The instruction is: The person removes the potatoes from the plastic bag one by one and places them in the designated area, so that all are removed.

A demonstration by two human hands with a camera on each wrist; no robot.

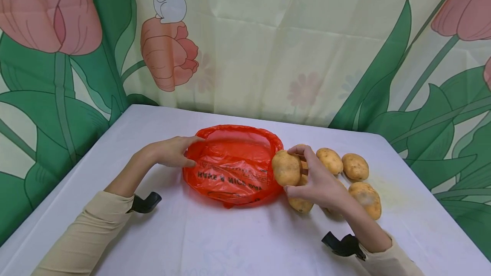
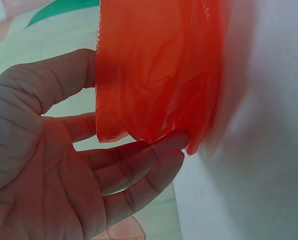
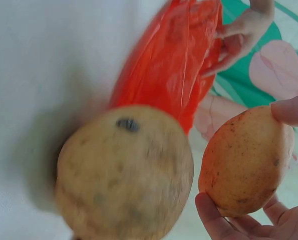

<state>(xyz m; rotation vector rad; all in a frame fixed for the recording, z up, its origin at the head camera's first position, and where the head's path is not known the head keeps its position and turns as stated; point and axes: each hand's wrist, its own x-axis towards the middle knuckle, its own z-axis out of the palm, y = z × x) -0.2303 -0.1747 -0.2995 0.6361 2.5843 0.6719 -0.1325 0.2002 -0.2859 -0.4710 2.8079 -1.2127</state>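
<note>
A red plastic bag (image 1: 234, 178) with printed lettering stands on the table with its wide mouth up. At its left rim is my left hand (image 1: 174, 151), thumb and fingers spread. In the left wrist view, fingers (image 2: 138, 170) of that hand touch the bag's outside, while the thumb tip is hidden behind its edge. My right hand (image 1: 320, 180) grips a potato (image 1: 286, 168) between thumb and fingers beside the bag's right rim. The right wrist view shows this held potato (image 3: 246, 162) with the red bag (image 3: 164, 65) beyond it.
Several loose potatoes lie right of the bag, among them a potato (image 1: 355, 167) at the back and another potato (image 1: 365, 199) nearer; some are partly hidden by my right hand. A white cloth covers the table (image 1: 215, 246). Behind it hangs a flower-printed curtain (image 1: 261, 63).
</note>
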